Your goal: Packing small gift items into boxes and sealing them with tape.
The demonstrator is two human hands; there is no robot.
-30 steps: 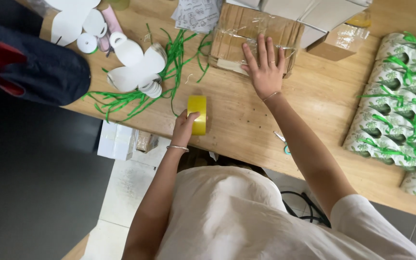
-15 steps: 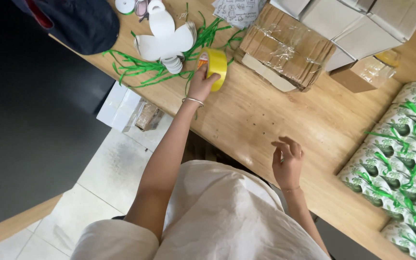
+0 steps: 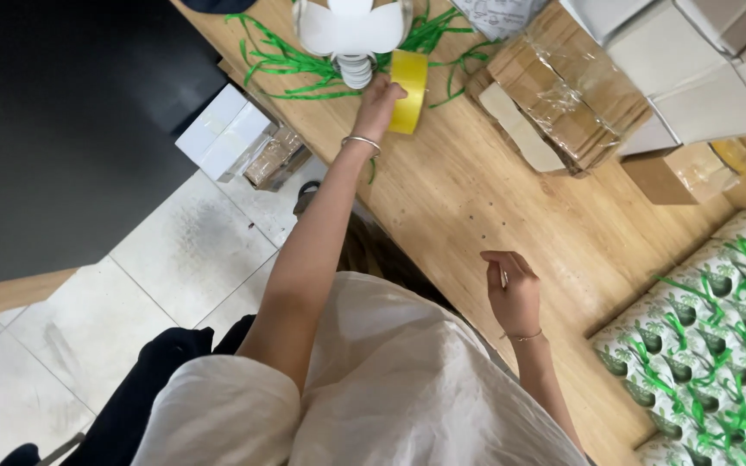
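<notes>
My left hand (image 3: pixel 379 105) reaches far out over the wooden table (image 3: pixel 511 216) and grips a yellow roll of tape (image 3: pixel 409 91) standing on edge. Just beyond it lie a white flower-shaped piece (image 3: pixel 351 30) and loose green strips (image 3: pixel 291 65). My right hand (image 3: pixel 513 292) hovers near the table's front edge, fingers loosely curled, holding nothing. A bracelet sits on each wrist.
A flat stack of cardboard wrapped in clear film (image 3: pixel 563 95) lies right of the tape. Grey and brown boxes (image 3: pixel 692 78) stand at the top right. Green-and-white patterned packs (image 3: pixel 710 345) cover the right edge. White boxes (image 3: pixel 226 129) sit on the tiled floor.
My right hand has left the wrapped cardboard and drawn back to the table's front edge. My left hand has carried the yellow tape roll further out toward the green strips.
</notes>
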